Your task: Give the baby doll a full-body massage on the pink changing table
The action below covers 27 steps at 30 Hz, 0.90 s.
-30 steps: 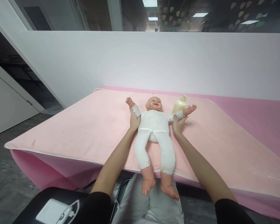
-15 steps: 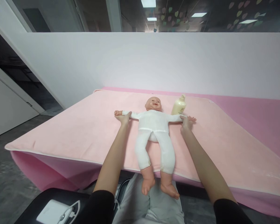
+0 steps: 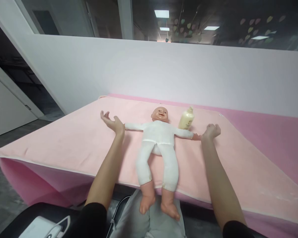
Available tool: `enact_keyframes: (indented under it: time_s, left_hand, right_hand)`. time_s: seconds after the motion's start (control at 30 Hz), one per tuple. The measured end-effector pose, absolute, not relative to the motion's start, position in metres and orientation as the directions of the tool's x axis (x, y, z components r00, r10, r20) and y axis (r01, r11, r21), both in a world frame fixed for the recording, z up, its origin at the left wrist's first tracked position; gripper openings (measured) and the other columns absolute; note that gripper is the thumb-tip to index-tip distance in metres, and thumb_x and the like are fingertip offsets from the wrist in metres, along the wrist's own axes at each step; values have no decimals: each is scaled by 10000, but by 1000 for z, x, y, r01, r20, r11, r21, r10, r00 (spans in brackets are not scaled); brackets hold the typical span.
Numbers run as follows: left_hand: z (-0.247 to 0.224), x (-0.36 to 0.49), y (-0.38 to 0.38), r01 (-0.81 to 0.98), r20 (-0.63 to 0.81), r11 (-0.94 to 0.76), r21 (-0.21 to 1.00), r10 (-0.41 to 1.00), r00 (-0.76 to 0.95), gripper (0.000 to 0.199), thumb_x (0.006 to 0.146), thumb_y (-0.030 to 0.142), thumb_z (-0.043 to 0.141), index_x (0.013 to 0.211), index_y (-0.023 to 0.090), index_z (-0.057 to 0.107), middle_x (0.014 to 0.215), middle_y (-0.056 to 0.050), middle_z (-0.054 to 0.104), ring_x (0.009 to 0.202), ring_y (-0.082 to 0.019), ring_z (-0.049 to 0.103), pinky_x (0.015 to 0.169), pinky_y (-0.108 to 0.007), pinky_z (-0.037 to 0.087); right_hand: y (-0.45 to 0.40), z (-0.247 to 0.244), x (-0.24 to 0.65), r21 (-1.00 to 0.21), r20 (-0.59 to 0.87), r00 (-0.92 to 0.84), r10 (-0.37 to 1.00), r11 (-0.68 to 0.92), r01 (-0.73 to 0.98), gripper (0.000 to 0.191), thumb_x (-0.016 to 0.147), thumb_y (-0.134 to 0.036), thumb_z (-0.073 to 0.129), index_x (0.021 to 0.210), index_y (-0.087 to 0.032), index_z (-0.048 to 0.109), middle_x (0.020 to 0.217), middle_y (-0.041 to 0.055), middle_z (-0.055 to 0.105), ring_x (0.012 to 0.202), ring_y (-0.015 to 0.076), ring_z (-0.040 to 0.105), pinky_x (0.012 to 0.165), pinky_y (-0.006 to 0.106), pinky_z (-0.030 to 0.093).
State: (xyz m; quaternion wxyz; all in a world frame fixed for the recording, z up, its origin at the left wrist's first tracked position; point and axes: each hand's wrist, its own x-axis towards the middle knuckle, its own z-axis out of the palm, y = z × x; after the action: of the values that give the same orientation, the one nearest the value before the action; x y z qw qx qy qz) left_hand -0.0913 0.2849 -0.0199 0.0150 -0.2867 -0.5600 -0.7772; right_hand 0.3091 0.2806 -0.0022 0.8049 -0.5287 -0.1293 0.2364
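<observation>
A baby doll (image 3: pixel 159 133) in a white suit lies on its back on the pink blanket, arms spread and feet over the front edge. My left hand (image 3: pixel 113 123) is just beyond the doll's hand at the left, fingers apart and holding nothing. At the right, my right hand (image 3: pixel 211 131) is beside the doll's other hand, its fingers curled; whether anything is in them is hidden. Behind the doll's arm on the right stands a pale yellow pump bottle (image 3: pixel 186 119).
The pink blanket (image 3: pixel 72 138) covers a table against a white wall (image 3: pixel 164 72). A white device with a cable (image 3: pixel 41 228) lies on a black seat at the lower left. My legs are under the front edge.
Both hands have let go of the doll's arms and moved outward, the left to the left and the right to the right. The camera view has shifted slightly.
</observation>
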Motion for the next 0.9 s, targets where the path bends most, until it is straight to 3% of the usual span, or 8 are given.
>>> enact_keyframes:
  time_s: [0.07, 0.13, 0.23, 0.3, 0.37, 0.47, 0.73, 0.9]
  left_hand:
    - [3, -57, 282, 499, 693, -499, 708, 360, -624, 589, 764, 48, 379, 1338, 161, 312, 1272, -121, 491, 1246, -164, 441, 1106, -345, 282]
    - [25, -9, 283, 580, 810, -579, 573, 508, -293, 494, 788, 94, 384, 1278, 154, 411, 1257, -119, 528, 1222, -180, 468, 1087, -346, 313]
    - [52, 68, 292, 639, 665, -691, 338, 656, 357, 541, 781, 82, 402, 1318, 147, 396, 1373, -116, 467, 1306, -190, 387, 1094, -349, 301]
    - [65, 111, 299, 689, 484, -692, 215, 688, 540, 641, 762, 7, 362, 1389, 119, 295, 1457, -130, 363, 1376, -195, 276, 1127, -388, 226]
    - [73, 143, 307, 719, 370, -682, 133, 708, 602, 664, 775, -17, 331, 1418, 119, 238, 1495, -123, 295, 1403, -202, 208, 1131, -417, 196]
    - [79, 168, 316, 733, 286, -678, 54, 714, 639, 590, 818, 3, 328, 1396, 116, 291, 1499, -121, 291, 1403, -219, 206, 1125, -455, 188]
    - [79, 162, 327, 701, 346, -709, 77, 678, 648, 436, 873, 91, 368, 1291, 158, 471, 1361, -113, 495, 1223, -210, 482, 1056, -423, 309]
    - [93, 168, 330, 743, 262, -669, -28, 712, 651, 423, 851, 76, 389, 1243, 159, 527, 1247, -107, 580, 1152, -222, 534, 1048, -428, 304]
  right_hand:
    - [286, 25, 287, -816, -16, 762, 648, 432, -384, 249, 744, -79, 426, 976, -145, 487, 885, 10, 539, 799, 67, 596, 798, 212, 536]
    - [291, 47, 264, -725, -40, 589, 807, 381, -573, 160, 783, -100, 419, 917, -133, 500, 871, 28, 553, 765, 72, 614, 772, 215, 552]
    - [298, 60, 240, -608, -166, 404, 900, 229, -760, 156, 830, -105, 349, 894, -144, 487, 872, 44, 560, 740, 70, 625, 723, 214, 566]
    - [301, 57, 235, -567, -206, 395, 895, 219, -794, 177, 837, -94, 322, 887, -158, 480, 853, 30, 563, 712, 59, 622, 694, 191, 562]
    - [302, 52, 237, -547, -207, 409, 889, 241, -802, 183, 827, -78, 324, 859, -163, 483, 820, 13, 572, 680, 51, 616, 668, 161, 549]
    - [304, 46, 244, -528, -175, 359, 917, 221, -820, 232, 795, -37, 313, 833, -154, 509, 785, 15, 601, 676, 59, 620, 668, 155, 538]
    - [303, 51, 253, -611, -123, 301, 946, 167, -774, 425, 748, -14, 284, 1088, -96, 524, 840, 72, 634, 767, 115, 645, 713, 229, 569]
    - [303, 52, 254, -560, -133, 274, 952, 156, -814, 373, 777, -23, 291, 1061, -89, 524, 816, 68, 618, 746, 108, 642, 687, 206, 569]
